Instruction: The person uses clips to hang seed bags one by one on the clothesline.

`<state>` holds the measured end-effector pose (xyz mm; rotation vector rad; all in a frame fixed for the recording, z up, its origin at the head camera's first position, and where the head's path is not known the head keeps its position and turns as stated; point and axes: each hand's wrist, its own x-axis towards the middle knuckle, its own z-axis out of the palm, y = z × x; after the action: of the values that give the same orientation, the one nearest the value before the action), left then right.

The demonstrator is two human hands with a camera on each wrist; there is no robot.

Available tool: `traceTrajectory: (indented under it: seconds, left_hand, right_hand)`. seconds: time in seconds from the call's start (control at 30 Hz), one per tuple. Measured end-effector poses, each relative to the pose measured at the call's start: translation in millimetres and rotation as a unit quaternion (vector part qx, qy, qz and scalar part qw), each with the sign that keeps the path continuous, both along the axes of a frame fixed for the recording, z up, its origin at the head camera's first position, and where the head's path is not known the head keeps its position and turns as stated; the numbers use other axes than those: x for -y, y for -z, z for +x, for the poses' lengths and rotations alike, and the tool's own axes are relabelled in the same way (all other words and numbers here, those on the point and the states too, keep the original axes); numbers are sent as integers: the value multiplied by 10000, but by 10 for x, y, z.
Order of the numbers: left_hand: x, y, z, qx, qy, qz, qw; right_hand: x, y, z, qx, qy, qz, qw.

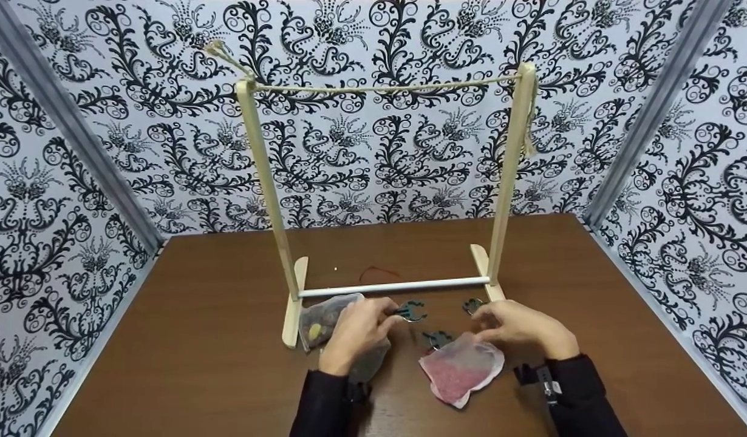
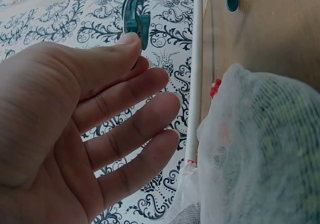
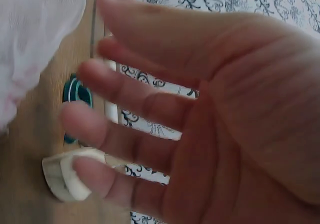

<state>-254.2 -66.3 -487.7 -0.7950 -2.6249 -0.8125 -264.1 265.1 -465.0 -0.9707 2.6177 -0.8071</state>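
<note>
My left hand [image 1: 358, 331] pinches a dark green spring clip [image 1: 412, 311] between thumb and forefinger; in the left wrist view the clip [image 2: 136, 22] points upward, the other fingers loosely spread. My right hand [image 1: 519, 325] is beside a white mesh bag of pink contents [image 1: 461, 370], fingers relaxed; whether the thumb touches the bag I cannot tell. A second clip [image 1: 436, 338] lies just behind this bag, and a third clip [image 1: 471, 306] lies by the right fingertips. Partly hidden by my left hand are a bag of brown pieces [image 1: 316, 332] and a greenish bag [image 1: 372, 363].
Behind the hands stands a wooden frame [image 1: 264, 164] with a rope [image 1: 379, 88] strung across its top and a white bar [image 1: 398, 286] low down. A red string [image 1: 378, 270] lies on the brown table [image 1: 197, 340] behind the bar. Patterned walls surround the table.
</note>
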Motion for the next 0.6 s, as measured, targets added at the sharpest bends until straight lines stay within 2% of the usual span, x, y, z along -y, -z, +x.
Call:
traceTrajectory:
  seconds: [0.1, 0.37, 0.47, 0.6]
  left_hand:
    - [13, 1, 3, 110, 14, 46, 9999]
    - [-7, 19, 1, 41, 53, -47, 10000]
    - [-20, 25, 0, -17, 81, -29, 10000]
    - [-31, 29, -8, -28, 144, -18, 9999]
  right_hand:
    - [-51, 16, 17, 459, 184, 193, 9986]
    - [-74, 64, 87, 1123, 1122, 629, 9853]
    - [-53, 63, 88, 1174, 1142, 701, 9840]
    - [-40, 50, 70, 1154, 870, 527, 9881]
